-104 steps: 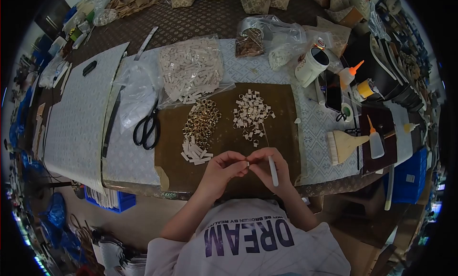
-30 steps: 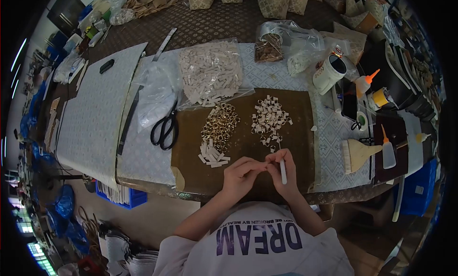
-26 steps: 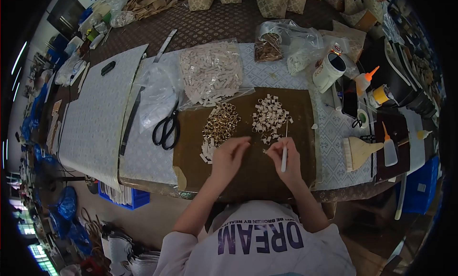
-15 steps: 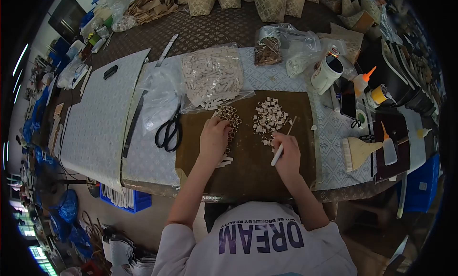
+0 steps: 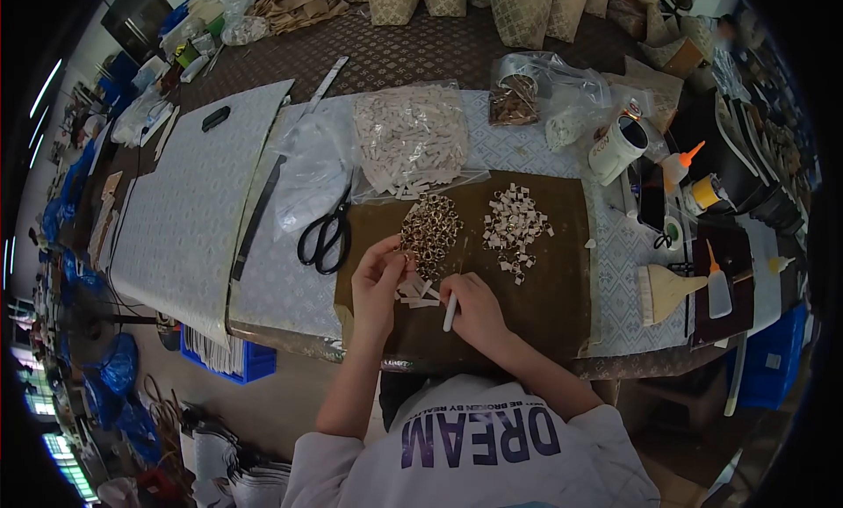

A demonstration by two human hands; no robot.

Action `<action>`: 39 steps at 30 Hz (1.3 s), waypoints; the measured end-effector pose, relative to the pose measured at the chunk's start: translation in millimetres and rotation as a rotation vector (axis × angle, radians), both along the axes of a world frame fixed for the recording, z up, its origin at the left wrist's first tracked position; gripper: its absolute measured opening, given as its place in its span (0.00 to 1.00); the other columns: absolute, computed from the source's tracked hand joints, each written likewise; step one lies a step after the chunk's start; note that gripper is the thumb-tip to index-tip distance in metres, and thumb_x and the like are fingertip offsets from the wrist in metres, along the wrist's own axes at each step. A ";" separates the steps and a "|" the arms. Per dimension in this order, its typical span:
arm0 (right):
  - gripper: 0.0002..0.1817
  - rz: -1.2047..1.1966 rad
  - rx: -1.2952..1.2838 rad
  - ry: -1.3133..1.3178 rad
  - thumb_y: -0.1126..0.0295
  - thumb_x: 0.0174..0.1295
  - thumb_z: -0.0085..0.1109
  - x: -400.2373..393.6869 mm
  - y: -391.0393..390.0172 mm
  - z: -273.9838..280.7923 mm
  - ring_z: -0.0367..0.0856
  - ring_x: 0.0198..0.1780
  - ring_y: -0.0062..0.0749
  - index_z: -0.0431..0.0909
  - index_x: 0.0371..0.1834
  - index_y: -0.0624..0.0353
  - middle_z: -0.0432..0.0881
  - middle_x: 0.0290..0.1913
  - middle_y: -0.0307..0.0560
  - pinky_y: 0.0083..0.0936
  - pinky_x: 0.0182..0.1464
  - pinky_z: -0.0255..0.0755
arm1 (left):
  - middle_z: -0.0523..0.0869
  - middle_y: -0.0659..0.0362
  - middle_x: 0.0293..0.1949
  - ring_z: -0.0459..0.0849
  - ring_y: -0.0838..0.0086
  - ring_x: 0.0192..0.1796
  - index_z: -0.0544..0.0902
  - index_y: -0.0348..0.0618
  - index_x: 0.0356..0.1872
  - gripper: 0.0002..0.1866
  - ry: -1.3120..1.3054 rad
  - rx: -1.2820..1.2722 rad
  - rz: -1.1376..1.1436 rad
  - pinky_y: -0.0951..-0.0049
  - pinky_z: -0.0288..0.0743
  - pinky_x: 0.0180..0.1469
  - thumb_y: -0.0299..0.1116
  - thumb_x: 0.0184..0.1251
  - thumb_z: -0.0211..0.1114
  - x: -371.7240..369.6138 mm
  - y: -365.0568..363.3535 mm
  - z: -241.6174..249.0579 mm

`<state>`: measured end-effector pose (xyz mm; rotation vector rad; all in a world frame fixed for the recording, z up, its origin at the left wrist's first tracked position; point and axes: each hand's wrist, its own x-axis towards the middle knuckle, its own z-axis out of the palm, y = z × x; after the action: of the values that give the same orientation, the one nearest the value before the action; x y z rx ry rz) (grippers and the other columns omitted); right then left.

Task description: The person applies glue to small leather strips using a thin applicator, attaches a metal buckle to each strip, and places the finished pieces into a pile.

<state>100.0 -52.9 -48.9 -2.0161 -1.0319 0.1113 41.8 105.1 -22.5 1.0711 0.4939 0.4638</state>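
Observation:
My left hand is at the left edge of a pile of small brass-coloured metal rings, thumb and fingers pinched; whatever is between them is too small to make out. In my right hand is a slim white-handled tool, its thin shaft pointing away from me; its tip is hard to make out. Several loose white strips lie between my hands, just below the rings. To the right is a heap of rings with white tabs. All of these lie on a brown board.
Black-handled scissors lie left of the board. Behind it is a clear bag of white strips. A white can, a wide brush and an orange-tipped bottle are at the right. A metal ruler lies back left.
My right hand has moved left with the white-handled tool, from the tabbed rings toward the strips. My left hand has shifted slightly down to the ring pile's edge. The camera view has turned slightly.

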 end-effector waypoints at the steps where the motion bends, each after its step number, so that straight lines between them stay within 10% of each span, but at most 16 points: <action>1: 0.13 -0.007 0.000 0.029 0.80 0.42 0.60 -0.1 0.4 0.7 0.74 0.36 0.40 0.69 0.32 0.57 0.75 0.29 0.43 0.32 0.40 0.69 | 0.83 0.59 0.37 0.81 0.79 0.36 0.80 0.34 0.43 0.08 0.014 -0.033 -0.029 0.81 0.75 0.41 0.25 0.66 0.57 -5.8 0.2 -3.9; 14: 0.15 -0.053 -0.112 0.119 0.81 0.48 0.61 -6.2 10.0 6.5 0.77 0.36 0.38 0.68 0.36 0.58 0.76 0.29 0.44 0.29 0.39 0.72 | 0.84 0.59 0.36 0.81 0.80 0.37 0.80 0.34 0.47 0.11 0.037 -0.072 -0.090 0.81 0.74 0.43 0.22 0.64 0.59 -28.8 -8.7 -13.4; 18: 0.13 -0.090 0.076 0.579 0.81 0.55 0.61 2.6 -4.8 33.7 0.77 0.38 0.22 0.65 0.36 0.59 0.76 0.29 0.42 0.20 0.41 0.73 | 0.83 0.59 0.36 0.81 0.80 0.37 0.80 0.35 0.45 0.10 0.064 -0.052 -0.143 0.81 0.75 0.43 0.22 0.64 0.59 -31.2 -13.3 -12.5; 21: 0.13 -0.043 0.417 0.642 0.83 0.56 0.59 8.3 -16.8 22.2 0.77 0.39 0.22 0.64 0.36 0.60 0.76 0.34 0.42 0.20 0.42 0.73 | 0.84 0.59 0.36 0.83 0.78 0.38 0.80 0.35 0.44 0.09 0.066 -0.101 -0.201 0.80 0.77 0.43 0.23 0.64 0.59 -28.2 -22.1 -8.3; 39: 0.12 0.043 0.527 0.907 0.85 0.58 0.56 14.1 -52.8 52.7 0.77 0.41 0.22 0.64 0.37 0.59 0.76 0.38 0.44 0.18 0.46 0.73 | 0.84 0.52 0.43 0.84 0.73 0.43 0.78 0.32 0.50 0.12 -0.004 -0.456 -0.553 0.77 0.79 0.48 0.23 0.66 0.56 -16.3 -45.3 18.6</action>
<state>114.1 -105.7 3.8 -1.2319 -0.4404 0.6394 25.5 59.9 -3.9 0.7197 0.2614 -0.1346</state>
